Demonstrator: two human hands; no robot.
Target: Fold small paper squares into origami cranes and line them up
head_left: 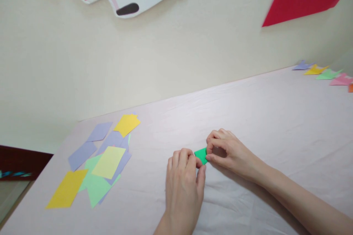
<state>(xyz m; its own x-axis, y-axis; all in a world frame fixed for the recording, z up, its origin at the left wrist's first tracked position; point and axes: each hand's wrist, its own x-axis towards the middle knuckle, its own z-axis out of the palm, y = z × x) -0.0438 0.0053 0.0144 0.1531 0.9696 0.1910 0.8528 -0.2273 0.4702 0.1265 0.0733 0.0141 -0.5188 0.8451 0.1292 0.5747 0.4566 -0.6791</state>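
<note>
A small piece of folded green paper lies on the white-covered table between my two hands. My left hand is closed on its left end, fingers curled and thumb near the lower edge. From the right, my right hand pinches the paper's other end between thumb and fingertips. Both ends of the green paper are hidden under my fingers, so its full shape does not show.
Loose yellow, purple and light green sheets overlap on the table's left. Several folded paper shapes stand in a row at the far right. A pale wall with red and white cut-outs rises behind the table.
</note>
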